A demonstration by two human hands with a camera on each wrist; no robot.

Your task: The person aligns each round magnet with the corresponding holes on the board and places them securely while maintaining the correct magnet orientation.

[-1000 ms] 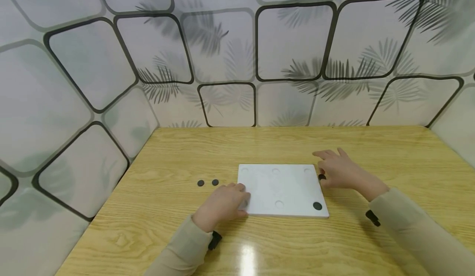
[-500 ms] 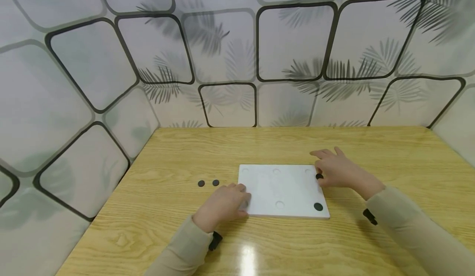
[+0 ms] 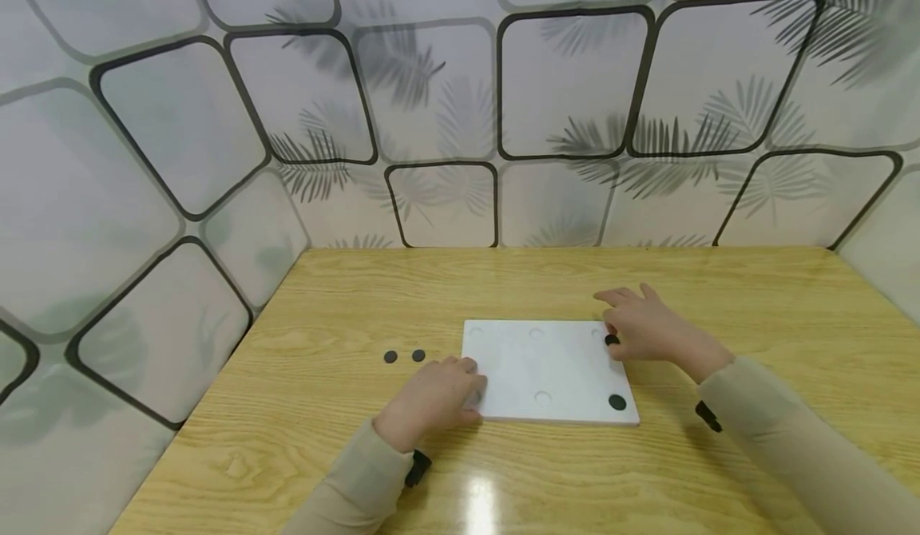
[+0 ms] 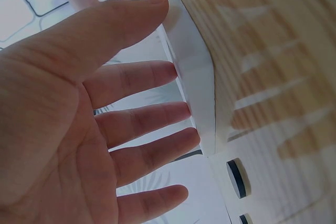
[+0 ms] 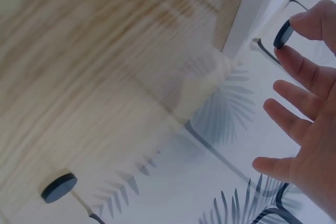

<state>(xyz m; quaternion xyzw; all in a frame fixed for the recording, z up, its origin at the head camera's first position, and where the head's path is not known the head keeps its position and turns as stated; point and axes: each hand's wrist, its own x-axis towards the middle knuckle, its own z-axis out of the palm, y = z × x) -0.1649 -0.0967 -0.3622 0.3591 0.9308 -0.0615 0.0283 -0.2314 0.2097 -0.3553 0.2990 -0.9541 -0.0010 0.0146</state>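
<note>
My right hand [image 3: 650, 329] has crept leftward over the last second, carrying the disc [image 3: 612, 340] from beside the board's [image 3: 532, 363] right edge to just over that edge, near the far right corner. I pinch the disc between thumb and forefinger, on edge in the right wrist view [image 5: 282, 34], with my other fingers spread loosely. So I judge the disc is about to go into the shallow dimple [image 3: 596, 331] at that corner, which is bare. My left hand [image 3: 431, 395] has not moved: it rests at the board's left edge, fingers straight and slightly apart against the side of the board [image 4: 191, 72], steadying it. One disc [image 3: 616, 402] already sits in the near right corner of the board, and two more [image 3: 404, 355] lie on the table [image 3: 338, 295] to the left, well apart from my pinching hand. I see no brand, label or writing anywhere; the walls carry only leaf prints and black outlines.
</note>
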